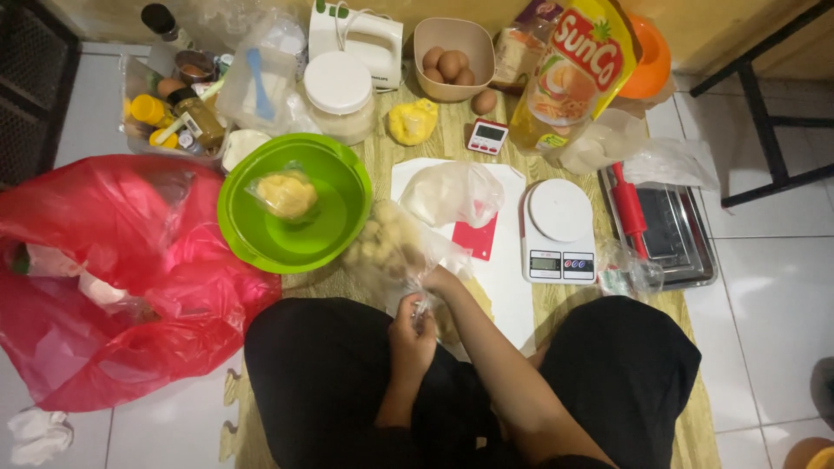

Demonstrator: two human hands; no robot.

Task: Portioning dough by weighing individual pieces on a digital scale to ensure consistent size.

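A clear plastic bag of pale dough lumps [391, 247] is being held just above the lap, at the near edge of the white cutting board [504, 287]. Its twisted neck is being pinched by the closed fingers of the left hand [412, 334], while the right hand [437, 280] is being kept curled around the bag's lower side. Just beside the bag, a green bowl [326, 230] is being occupied by a smaller bag of yellow dough [285, 194]. A digital kitchen scale [559, 231] is lying right of the board.
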